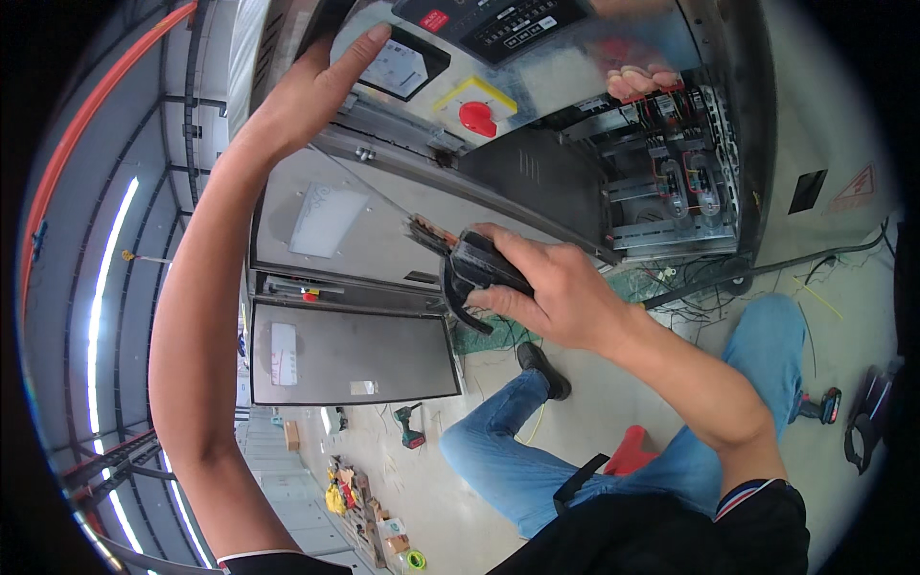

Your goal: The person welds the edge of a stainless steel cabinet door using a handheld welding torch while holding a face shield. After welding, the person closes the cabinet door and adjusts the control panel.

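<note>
My left hand (pixel 311 91) holds the upper left edge of a shiny metal cabinet door (pixel 551 81), thumb on its front and fingers hidden behind. Beside the thumb is a dark-framed meter window (pixel 401 65); lower sits a red rotary switch (pixel 476 117) on a yellow plate. My right hand (pixel 551 287) is closed round a black hand tool (pixel 479 266) with a curved lever. From its copper-coloured front a thin metal rod (pixel 359 180) slants up toward the door's lower edge near my left wrist. The rod's far end cannot be made out.
Another person's fingers (pixel 640 81) show at the door's lower right edge. Wired components (pixel 685 182) fill the open cabinet bay. Below hangs a grey door (pixel 355 355). Cordless drills (pixel 409 426), a black cable (pixel 815 257) and loose wires lie on the floor round my legs.
</note>
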The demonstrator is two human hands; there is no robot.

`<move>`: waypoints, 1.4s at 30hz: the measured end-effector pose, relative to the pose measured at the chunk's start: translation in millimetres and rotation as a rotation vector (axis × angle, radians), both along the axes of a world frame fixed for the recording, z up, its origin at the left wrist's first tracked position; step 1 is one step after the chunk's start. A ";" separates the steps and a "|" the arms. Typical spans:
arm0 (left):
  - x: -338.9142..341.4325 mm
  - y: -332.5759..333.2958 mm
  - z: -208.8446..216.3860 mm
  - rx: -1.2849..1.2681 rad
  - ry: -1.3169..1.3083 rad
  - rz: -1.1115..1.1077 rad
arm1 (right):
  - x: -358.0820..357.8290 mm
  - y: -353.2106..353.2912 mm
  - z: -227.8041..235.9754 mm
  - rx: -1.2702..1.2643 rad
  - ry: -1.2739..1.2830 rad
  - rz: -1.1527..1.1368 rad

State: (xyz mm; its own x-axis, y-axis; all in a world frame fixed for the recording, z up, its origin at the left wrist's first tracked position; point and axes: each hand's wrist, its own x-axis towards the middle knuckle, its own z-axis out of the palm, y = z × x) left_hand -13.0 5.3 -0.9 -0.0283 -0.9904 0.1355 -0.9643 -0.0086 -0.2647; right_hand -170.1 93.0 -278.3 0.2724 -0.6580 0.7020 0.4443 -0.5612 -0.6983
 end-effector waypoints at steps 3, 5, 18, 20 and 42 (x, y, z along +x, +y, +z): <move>4.2 0.3 -0.1 -0.003 -0.027 0.007 | 4.6 -2.1 1.8 0.022 -0.013 -0.013; 5.7 0.4 -3.2 -0.008 -0.022 0.039 | 6.5 -3.0 3.6 0.032 -0.019 -0.019; 22.5 -3.8 1.5 -0.028 -0.079 0.030 | 14.4 -10.9 4.4 0.038 -0.016 -0.080; 16.1 -2.2 0.4 -0.025 -0.073 0.026 | 14.5 -11.4 4.6 0.039 0.007 -0.075; 36.2 -13.7 1.8 -0.004 -0.094 -0.114 | 20.8 -9.1 9.9 0.223 -0.195 0.177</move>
State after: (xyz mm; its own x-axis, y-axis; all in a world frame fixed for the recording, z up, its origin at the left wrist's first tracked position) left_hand 23.2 -8.4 0.9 -0.1533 -0.9794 0.1312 -0.9302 0.0982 -0.3537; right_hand -149.3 83.9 -268.3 0.2704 -0.7559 0.5962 0.6584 -0.3066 -0.6873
